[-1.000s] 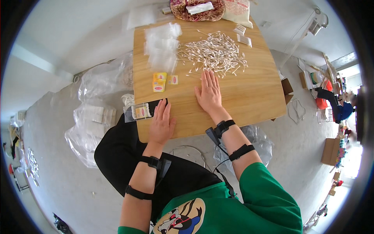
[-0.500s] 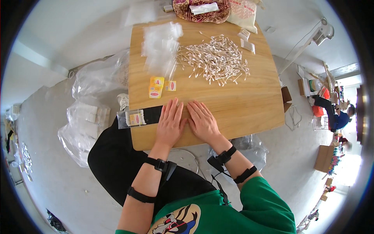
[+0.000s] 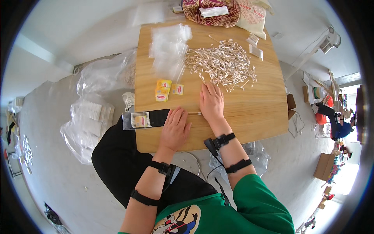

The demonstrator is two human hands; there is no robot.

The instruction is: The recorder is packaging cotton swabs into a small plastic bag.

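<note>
My left hand (image 3: 175, 128) lies with its fingers stretched over the right end of a black strip (image 3: 159, 117) near the table's front edge. On the strip's left part is a clear packet of cotton swabs (image 3: 140, 119) with a yellow label. A single cotton swab (image 3: 194, 113) lies flat beside my left fingers, its left end hidden by them. My right hand (image 3: 212, 104) reaches forward, fingers extended, to the near edge of a loose pile of cotton swabs (image 3: 224, 62). One swab of the pile touches or nearly touches its fingertips.
Clear plastic bags (image 3: 167, 48) are stacked left of the pile, with yellow label cards (image 3: 163, 90) nearer me. Two small white packets (image 3: 256, 52) lie at the far right. A patterned cloth (image 3: 230, 19) and a cream sack (image 3: 251, 17) sit at the table's far edge.
My right hand has moved forward from beside the left hand to the pile's edge. My left hand has shifted slightly nearer me, and the single swab now shows beside it.
</note>
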